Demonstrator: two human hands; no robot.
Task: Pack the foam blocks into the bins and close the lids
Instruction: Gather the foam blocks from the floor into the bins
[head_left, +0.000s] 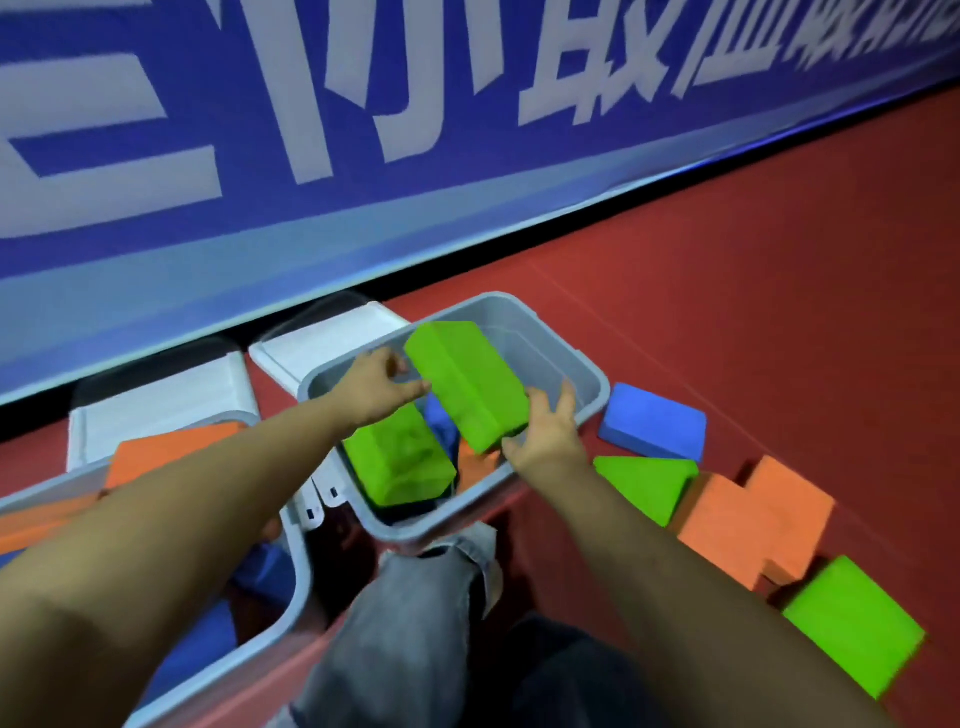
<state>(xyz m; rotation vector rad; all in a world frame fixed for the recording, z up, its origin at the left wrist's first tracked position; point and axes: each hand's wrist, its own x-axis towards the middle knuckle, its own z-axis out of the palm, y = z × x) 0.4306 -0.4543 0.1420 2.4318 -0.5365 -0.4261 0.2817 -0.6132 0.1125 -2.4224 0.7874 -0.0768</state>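
- blue banner along the wall carries large white Chinese characters; they are cut off at the frame's top and blurred, so none reads with certainty
- no other lettering legible

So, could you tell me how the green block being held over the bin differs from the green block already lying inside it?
The held green block is up above the grey bin, tilted, between the left hand and right hand; the packed green block rests low inside the bin, touched by neither hand. The held block's faces look smooth, while the packed block's top looks dented. Both are bright green foam, box-shaped.
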